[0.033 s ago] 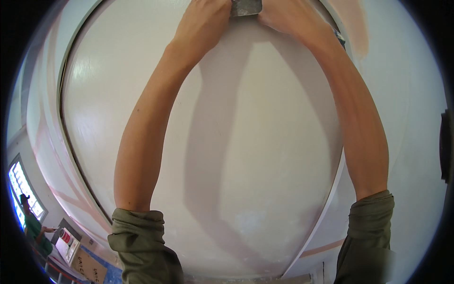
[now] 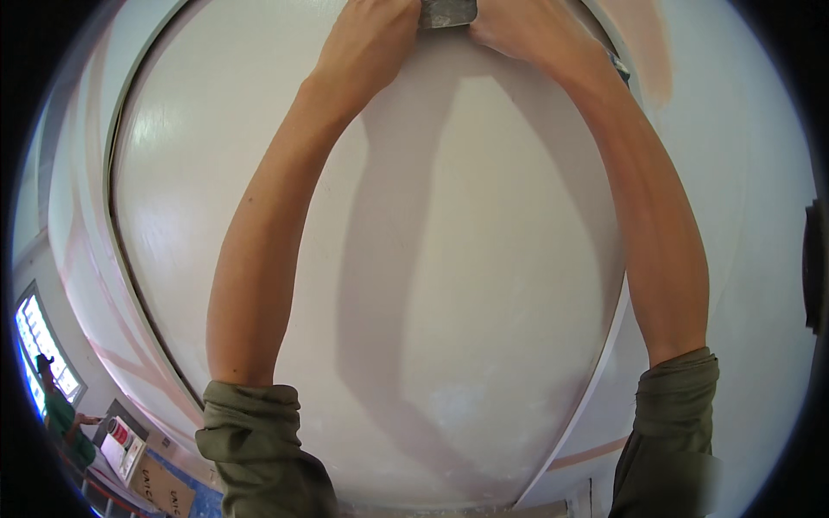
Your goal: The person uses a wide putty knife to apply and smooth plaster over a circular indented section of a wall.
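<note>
Both my arms reach up in front of a large white door-like panel, sleeves rolled to the elbows. At the top edge of the view, my left hand is closed, its knuckles bent, against one side of a grey, worn, flat-faced tool. On the other side of that tool my right hand is closed too. The upper part of the tool and most fingertips are cut off by the picture's edge, so its exact kind does not show. My arms cast shadows on the panel.
A dark gap runs down the panel's left side. Pinkish filler streaks mark the left wall, and a filler patch the right. Lower left, a person in green stands by a window, near a cardboard box and a red-and-white tub.
Both hands and the grey tool have shifted very slightly to the left across the panel. Their hold looks the same.
</note>
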